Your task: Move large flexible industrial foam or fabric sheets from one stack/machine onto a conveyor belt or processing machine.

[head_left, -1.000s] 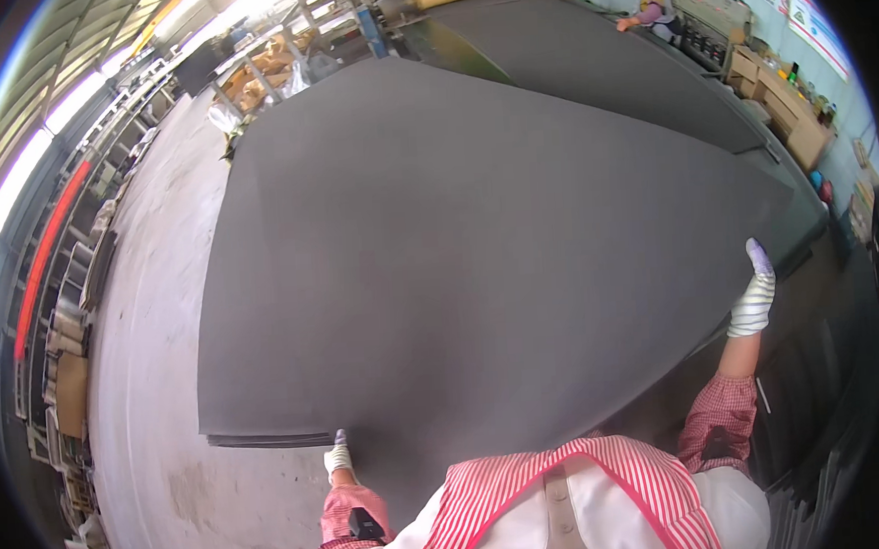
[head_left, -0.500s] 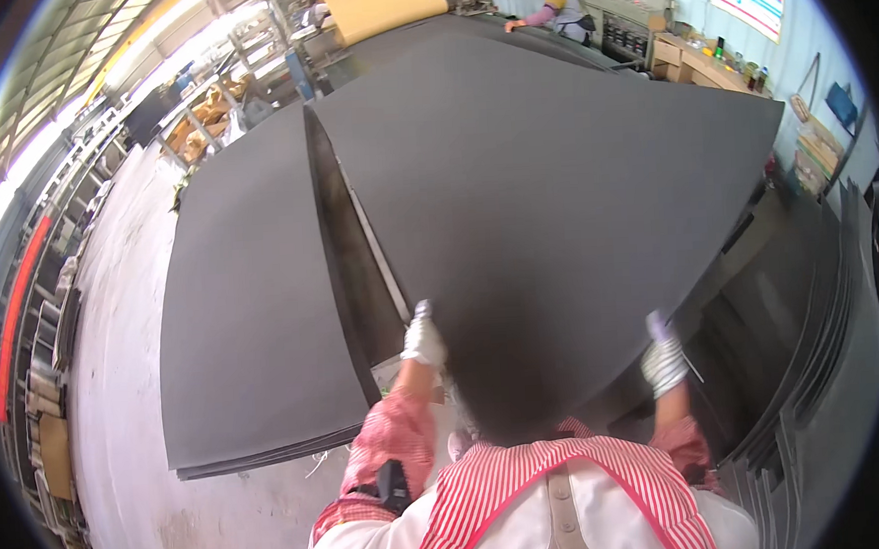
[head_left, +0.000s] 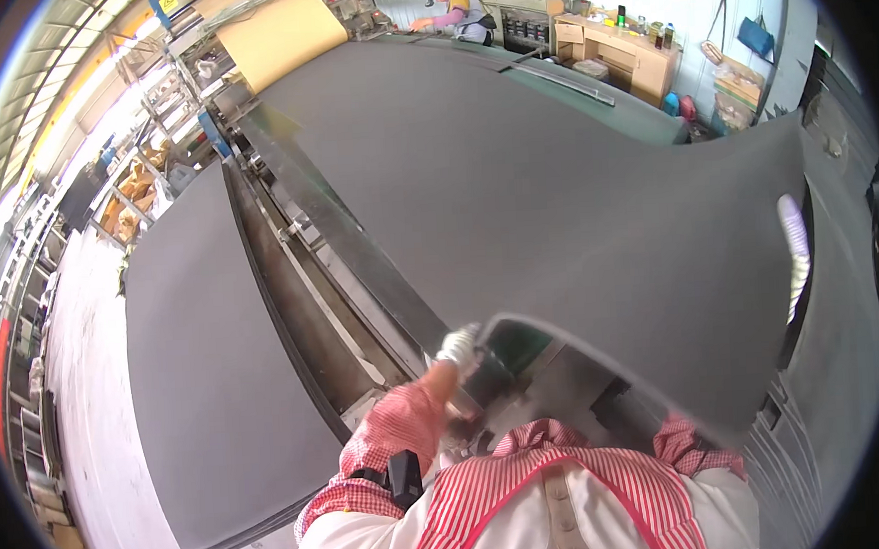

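Observation:
A large dark grey flexible sheet [head_left: 554, 189] spreads before me over a machine bed, its near edge lifted and bowed. My left hand [head_left: 458, 345], in a white glove, is closed on its near left corner. At the right edge, my right hand [head_left: 794, 251] is gloved too and smeared by motion. The sheet rises and bends where that hand grips it, and most of the right forearm is hidden behind it. Under the lifted edge, part of the green bed [head_left: 518, 348] shows.
A stack of similar grey sheets [head_left: 207, 386] lies at left, beside a metal machine rail [head_left: 333, 320]. Beyond are a yellow-tan roll [head_left: 283, 34], a co-worker [head_left: 461, 15] and a wooden desk [head_left: 622, 56] with bottles. More sheets [head_left: 840, 323] stand at right.
The sheet has shifted to the right, uncovering the rail and part of the green bed. My right hand has swung up and outward; my left has moved slightly right. The view has turned.

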{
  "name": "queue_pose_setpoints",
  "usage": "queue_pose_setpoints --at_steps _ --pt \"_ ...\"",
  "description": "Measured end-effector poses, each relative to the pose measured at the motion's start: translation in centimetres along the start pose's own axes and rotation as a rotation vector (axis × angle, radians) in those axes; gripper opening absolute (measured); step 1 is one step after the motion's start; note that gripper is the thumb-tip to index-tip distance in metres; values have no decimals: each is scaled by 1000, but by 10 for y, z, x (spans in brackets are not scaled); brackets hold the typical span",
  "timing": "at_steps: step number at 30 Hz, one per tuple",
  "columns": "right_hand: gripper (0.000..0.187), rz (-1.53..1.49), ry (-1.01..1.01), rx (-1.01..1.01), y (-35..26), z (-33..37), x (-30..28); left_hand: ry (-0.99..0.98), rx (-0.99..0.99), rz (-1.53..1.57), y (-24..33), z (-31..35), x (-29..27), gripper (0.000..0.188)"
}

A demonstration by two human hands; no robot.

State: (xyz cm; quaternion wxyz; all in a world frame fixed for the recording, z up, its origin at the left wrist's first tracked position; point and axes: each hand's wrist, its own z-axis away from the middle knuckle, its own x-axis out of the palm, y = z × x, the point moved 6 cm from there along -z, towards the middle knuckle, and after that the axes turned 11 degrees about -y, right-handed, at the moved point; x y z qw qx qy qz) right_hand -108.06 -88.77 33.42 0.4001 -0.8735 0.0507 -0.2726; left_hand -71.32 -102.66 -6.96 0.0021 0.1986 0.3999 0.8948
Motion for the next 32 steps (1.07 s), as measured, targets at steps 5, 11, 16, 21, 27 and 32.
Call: queue_pose_setpoints --at_steps 5,11,16,21,27,32 --pt "32 65 53 -217 -45 -2 16 -356 -266 -86 -83 18 97 30" --pt "32 99 74 -275 -53 -1 29 -370 -248 625 -165 -3 152 15" --pt "32 113 88 -267 -42 -6 26 -483 -373 275 -132 1 162 24" --pt "33 99 74 -223 -27 -14 26 -505 -210 150 -147 -100 138 25" --pt "34 44 86 -107 2 -16 -17 -65 -18 313 -56 -110 130 26" --pt "46 -255 -54 53 37 -18 -103 -180 28 304 -2 -142 111 80"
